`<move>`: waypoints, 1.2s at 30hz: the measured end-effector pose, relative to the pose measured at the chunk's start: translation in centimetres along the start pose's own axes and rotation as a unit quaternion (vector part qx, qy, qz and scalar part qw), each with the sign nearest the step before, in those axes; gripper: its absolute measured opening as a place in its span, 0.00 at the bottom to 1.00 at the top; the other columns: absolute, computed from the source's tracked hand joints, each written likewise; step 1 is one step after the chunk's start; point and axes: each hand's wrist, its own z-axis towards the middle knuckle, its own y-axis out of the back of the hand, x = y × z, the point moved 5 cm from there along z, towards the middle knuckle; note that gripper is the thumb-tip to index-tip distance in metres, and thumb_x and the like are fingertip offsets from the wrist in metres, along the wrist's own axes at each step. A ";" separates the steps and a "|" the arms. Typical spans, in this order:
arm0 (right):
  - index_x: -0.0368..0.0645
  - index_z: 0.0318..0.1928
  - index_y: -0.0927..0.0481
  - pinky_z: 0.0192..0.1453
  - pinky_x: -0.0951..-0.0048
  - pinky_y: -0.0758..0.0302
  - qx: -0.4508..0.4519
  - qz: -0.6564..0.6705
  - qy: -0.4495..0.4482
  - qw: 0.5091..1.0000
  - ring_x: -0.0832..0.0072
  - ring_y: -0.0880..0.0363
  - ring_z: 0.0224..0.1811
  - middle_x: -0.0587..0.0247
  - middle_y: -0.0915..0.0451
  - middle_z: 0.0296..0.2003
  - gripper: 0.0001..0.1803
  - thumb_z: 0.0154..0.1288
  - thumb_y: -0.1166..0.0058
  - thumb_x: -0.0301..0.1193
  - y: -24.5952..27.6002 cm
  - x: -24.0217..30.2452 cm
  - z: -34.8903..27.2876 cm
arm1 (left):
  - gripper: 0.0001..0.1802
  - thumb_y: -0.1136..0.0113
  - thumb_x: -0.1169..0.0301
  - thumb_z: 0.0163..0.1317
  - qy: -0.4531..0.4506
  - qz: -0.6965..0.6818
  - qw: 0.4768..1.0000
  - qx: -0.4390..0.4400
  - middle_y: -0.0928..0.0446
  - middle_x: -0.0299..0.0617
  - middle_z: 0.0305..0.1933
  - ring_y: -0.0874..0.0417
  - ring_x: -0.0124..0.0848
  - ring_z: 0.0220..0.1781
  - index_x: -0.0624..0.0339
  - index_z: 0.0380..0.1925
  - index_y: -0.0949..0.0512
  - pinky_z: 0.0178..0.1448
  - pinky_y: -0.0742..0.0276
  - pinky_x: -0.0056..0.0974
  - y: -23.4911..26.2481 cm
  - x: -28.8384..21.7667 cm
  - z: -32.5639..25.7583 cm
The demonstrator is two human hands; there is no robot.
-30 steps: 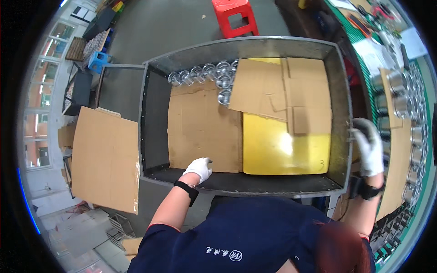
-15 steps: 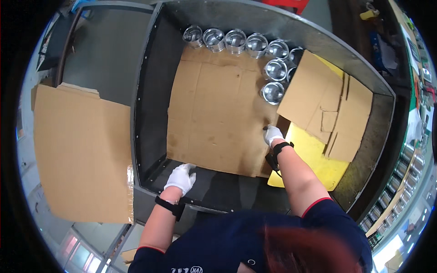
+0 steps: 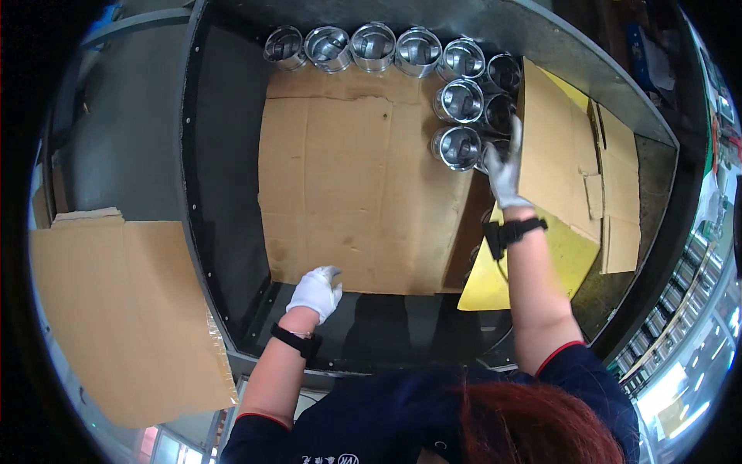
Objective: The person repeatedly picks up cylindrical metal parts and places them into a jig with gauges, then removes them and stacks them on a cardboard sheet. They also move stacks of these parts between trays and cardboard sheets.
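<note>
My right hand (image 3: 505, 176), in a white glove, is at the left edge of a folded cardboard piece (image 3: 556, 147). Its fingers are stretched along that edge, thumb apart, beside a shiny metal cup shape (image 3: 495, 148) that looks like a piston and is partly hidden by the hand. Two more such pistons (image 3: 461, 101) (image 3: 457, 148) stand just to its left. My left hand (image 3: 316, 294), also gloved, is over the near edge of a flat cardboard sheet (image 3: 348, 193), fingers loosely bent and apart, with nothing visible in it.
A dark metal bin (image 3: 202, 232) surrounds all this. Several pistons (image 3: 373, 46) line its far wall. Under the folded cardboard lies a yellow sheet (image 3: 525, 267). Outside on the left is another cardboard panel (image 3: 124, 309); shelved metal parts (image 3: 672, 298) stand at the right.
My right hand has moved from the flat sheet up and right to the folded cardboard. That cardboard's left edge has shifted right, showing more pistons. My left hand has barely moved.
</note>
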 end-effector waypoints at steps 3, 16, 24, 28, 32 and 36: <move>0.47 0.73 0.32 0.71 0.49 0.31 -0.003 0.107 -0.016 0.994 0.39 0.29 0.66 0.34 0.28 0.63 0.45 0.53 0.30 0.38 -2.5 0.5 3.0 | 0.19 0.38 0.65 0.63 -0.009 0.043 0.999 -0.006 0.17 0.54 0.55 0.18 0.51 0.58 0.59 0.53 0.19 0.64 0.22 0.49 2.0 -0.8 1.9; 0.56 0.71 0.29 0.65 0.46 0.28 -0.018 0.014 -0.074 0.997 0.41 0.22 0.57 0.37 0.20 0.52 0.42 0.53 0.32 0.31 -6.8 2.1 2.1 | 0.21 0.38 0.63 0.63 0.019 0.062 0.978 -0.197 0.17 0.58 0.54 0.17 0.54 0.57 0.61 0.54 0.18 0.63 0.21 0.48 17.9 -2.4 15.1; 0.49 0.58 0.21 0.57 0.52 0.23 0.011 0.083 -0.152 0.985 0.49 0.20 0.52 0.45 0.21 0.50 0.31 0.50 0.31 0.25 -7.6 2.0 2.8 | 0.21 0.39 0.66 0.63 0.008 0.084 0.973 -0.215 0.18 0.57 0.58 0.17 0.52 0.59 0.61 0.56 0.18 0.64 0.21 0.45 23.8 -5.5 20.9; 0.43 0.57 0.21 0.56 0.61 0.22 -0.035 0.379 -0.193 0.905 0.58 0.19 0.49 0.51 0.18 0.46 0.30 0.49 0.34 0.20 -8.7 2.7 2.2 | 0.23 0.38 0.65 0.63 -0.093 0.141 0.948 -0.270 0.19 0.59 0.59 0.18 0.54 0.60 0.61 0.58 0.20 0.66 0.22 0.48 24.5 -10.1 23.2; 0.40 0.51 0.18 0.52 0.64 0.21 -0.008 0.191 -0.046 0.980 0.60 0.18 0.46 0.51 0.18 0.45 0.25 0.48 0.34 0.22 -4.2 5.1 1.4 | 0.24 0.39 0.60 0.63 -0.176 0.139 0.919 -0.324 0.20 0.60 0.55 0.18 0.57 0.56 0.59 0.57 0.22 0.62 0.22 0.54 23.3 -17.4 26.6; 0.45 0.54 0.25 0.50 0.70 0.23 0.028 0.656 -0.435 0.616 0.75 0.23 0.48 0.65 0.22 0.45 0.16 0.67 0.44 0.30 -10.4 4.6 -3.7 | 0.28 0.37 0.63 0.62 -0.229 0.153 0.855 -0.440 0.23 0.59 0.61 0.19 0.57 0.59 0.56 0.62 0.26 0.63 0.22 0.53 21.0 -23.1 29.8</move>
